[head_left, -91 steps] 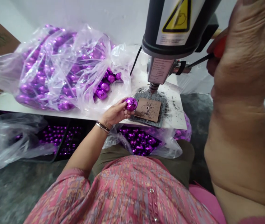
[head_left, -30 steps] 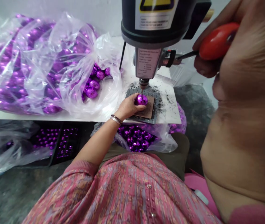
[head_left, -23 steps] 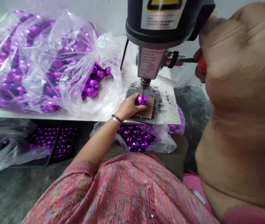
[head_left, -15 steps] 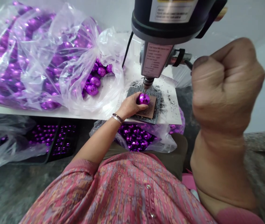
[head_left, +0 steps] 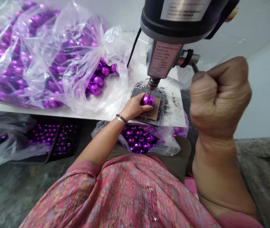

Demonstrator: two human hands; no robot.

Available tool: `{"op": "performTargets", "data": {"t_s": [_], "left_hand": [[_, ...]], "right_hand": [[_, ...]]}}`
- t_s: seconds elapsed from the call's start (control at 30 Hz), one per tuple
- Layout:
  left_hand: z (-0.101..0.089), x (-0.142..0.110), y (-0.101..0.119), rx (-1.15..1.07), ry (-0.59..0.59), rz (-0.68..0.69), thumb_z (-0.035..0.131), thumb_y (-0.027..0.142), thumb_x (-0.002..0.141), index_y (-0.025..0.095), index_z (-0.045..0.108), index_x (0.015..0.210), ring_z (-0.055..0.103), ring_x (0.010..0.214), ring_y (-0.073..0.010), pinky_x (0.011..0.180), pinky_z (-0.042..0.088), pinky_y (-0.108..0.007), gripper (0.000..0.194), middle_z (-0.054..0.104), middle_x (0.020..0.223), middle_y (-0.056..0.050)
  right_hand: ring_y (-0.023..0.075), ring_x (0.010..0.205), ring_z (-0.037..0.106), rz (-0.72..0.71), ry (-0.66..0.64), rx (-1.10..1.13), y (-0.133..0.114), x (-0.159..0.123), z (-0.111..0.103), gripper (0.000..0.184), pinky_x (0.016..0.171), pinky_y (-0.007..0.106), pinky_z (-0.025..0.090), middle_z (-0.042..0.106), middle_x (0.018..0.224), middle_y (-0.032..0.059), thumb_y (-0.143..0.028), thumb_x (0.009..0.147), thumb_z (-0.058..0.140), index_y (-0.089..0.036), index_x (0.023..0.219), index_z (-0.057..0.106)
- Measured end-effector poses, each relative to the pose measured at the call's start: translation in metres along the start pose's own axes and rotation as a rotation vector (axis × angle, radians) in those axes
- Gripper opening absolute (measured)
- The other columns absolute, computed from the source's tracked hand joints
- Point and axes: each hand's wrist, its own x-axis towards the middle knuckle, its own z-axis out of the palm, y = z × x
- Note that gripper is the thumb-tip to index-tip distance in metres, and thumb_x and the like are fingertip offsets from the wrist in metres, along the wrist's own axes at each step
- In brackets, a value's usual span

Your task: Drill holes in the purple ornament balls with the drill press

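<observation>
My left hand pinches a shiny purple ball between thumb and fingers. The ball rests on a brown board over the drill press's dark base plate. Right above it is the thin bit in the chuck; I cannot tell whether its tip is in the ball. My right hand is closed in a fist around the feed lever of the drill press. Most of the lever is hidden inside my fingers.
A large clear bag of purple balls lies on the white table, loose balls at its mouth. Below the table edge sits another bag of balls. Dark crates with purple balls are lower left. Black shavings surround the base.
My right hand has moved a little down and to the left with the lever. My left hand still holds the ball under the bit. The view has shifted slightly.
</observation>
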Motion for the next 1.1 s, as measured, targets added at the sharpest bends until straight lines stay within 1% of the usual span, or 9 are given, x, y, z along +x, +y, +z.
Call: {"op": "performTargets", "data": {"t_s": [0.27,0.4,0.5,0.7,0.8,0.87,0.97,1.03,1.1], "left_hand": [[0.005,0.000,-0.003,-0.006,0.022,0.000,0.083,0.028,0.083,0.017,0.071,0.132,0.070,0.104,-0.0219,0.095,0.053,-0.030,0.051,0.079,0.116,-0.003],[0.007,0.001,-0.005,-0.018,0.019,0.004,0.082,0.028,0.084,0.018,0.072,0.128,0.070,0.103,-0.0215,0.095,0.053,-0.029,0.046,0.079,0.116,-0.003],[0.008,0.001,-0.005,-0.027,0.033,0.002,0.084,0.028,0.083,0.019,0.071,0.131,0.071,0.106,-0.0228,0.098,0.053,-0.031,0.050,0.079,0.118,-0.004],[0.010,0.001,-0.006,-0.017,0.053,0.003,0.086,0.031,0.082,0.019,0.073,0.126,0.072,0.107,-0.0251,0.097,0.054,-0.033,0.047,0.079,0.117,-0.007],[0.011,0.000,-0.006,-0.017,0.062,-0.003,0.086,0.033,0.082,0.021,0.073,0.127,0.072,0.108,-0.0253,0.098,0.053,-0.033,0.048,0.079,0.118,-0.006],[0.012,0.000,-0.006,-0.018,0.066,-0.009,0.086,0.033,0.082,0.021,0.073,0.128,0.072,0.108,-0.0252,0.097,0.053,-0.033,0.050,0.079,0.119,-0.006],[0.011,-0.001,-0.005,-0.010,0.061,-0.009,0.085,0.033,0.083,0.020,0.073,0.127,0.072,0.106,-0.0250,0.094,0.053,-0.033,0.048,0.079,0.115,-0.006],[0.010,-0.001,-0.004,-0.006,0.054,-0.010,0.085,0.033,0.083,0.019,0.073,0.125,0.072,0.103,-0.0247,0.092,0.053,-0.032,0.046,0.079,0.113,-0.006],[0.009,-0.002,-0.002,-0.007,0.047,-0.018,0.084,0.032,0.083,0.019,0.072,0.126,0.072,0.104,-0.0248,0.093,0.053,-0.032,0.047,0.079,0.114,-0.005]], "right_hand": [[-0.0082,0.072,0.032,-0.059,0.068,-0.005,0.011,-0.015,0.008,0.043,0.071,0.010,0.022,0.043,0.076,-0.0011,-0.041,0.106,0.042,-0.006,0.084,0.051],[-0.0059,0.071,0.034,-0.067,0.151,-0.002,0.013,-0.019,0.015,0.046,0.071,0.013,0.025,0.042,0.073,-0.0003,-0.044,0.107,0.041,-0.007,0.082,0.050],[-0.0042,0.071,0.038,-0.077,0.227,0.005,0.019,-0.025,0.023,0.045,0.072,0.016,0.028,0.044,0.073,0.0007,-0.044,0.107,0.042,-0.008,0.082,0.050],[0.0005,0.073,0.043,-0.109,0.259,0.022,0.046,-0.048,0.047,0.040,0.072,0.020,0.034,0.049,0.075,0.0025,-0.045,0.105,0.044,-0.012,0.083,0.050],[0.0002,0.076,0.045,-0.095,0.294,0.057,0.062,-0.056,0.061,0.044,0.075,0.017,0.041,0.050,0.078,0.0029,-0.048,0.106,0.039,-0.011,0.086,0.050],[-0.0010,0.078,0.045,-0.101,0.297,0.087,0.070,-0.059,0.067,0.052,0.078,0.014,0.044,0.050,0.078,0.0020,-0.056,0.105,0.041,-0.008,0.088,0.052],[-0.0024,0.077,0.044,-0.105,0.270,0.128,0.069,-0.056,0.063,0.062,0.078,0.012,0.046,0.049,0.076,0.0004,-0.066,0.101,0.046,-0.006,0.088,0.052],[-0.0036,0.072,0.042,-0.073,0.252,0.150,0.055,-0.043,0.051,0.064,0.072,0.010,0.040,0.046,0.071,-0.0004,-0.068,0.101,0.046,-0.007,0.082,0.048],[-0.0047,0.065,0.038,-0.006,0.246,0.175,0.036,-0.019,0.035,0.063,0.065,0.011,0.032,0.042,0.067,-0.0012,-0.067,0.102,0.043,-0.009,0.078,0.042]]}}
